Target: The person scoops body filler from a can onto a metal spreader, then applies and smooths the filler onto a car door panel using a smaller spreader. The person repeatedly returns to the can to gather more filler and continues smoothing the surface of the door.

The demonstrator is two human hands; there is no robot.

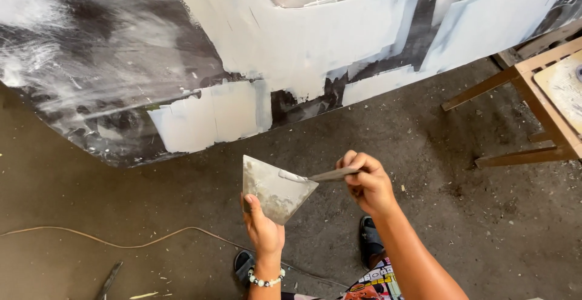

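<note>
The left hand (264,230) is gripping a broad metal plate (276,189) upright below the putty-patched car panel (242,39), while the right hand (367,185) is pinching a narrow spreader blade (324,175), its tip touching the plate's upper edge.

Metal plate (276,189) in left hand (264,230), small spreader (330,174) on it from right hand (367,185), car panel (242,51) beyond, wooden stand (533,94) right.

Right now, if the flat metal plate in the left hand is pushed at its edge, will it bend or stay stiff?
The metal plate looks thin, so it probably flexes a little, then springs back. The left hand holds it up by one corner alone, so it seems light. Putty smears on its face may make it somewhat slippery where the narrow spreader in the right hand touches it.
</note>
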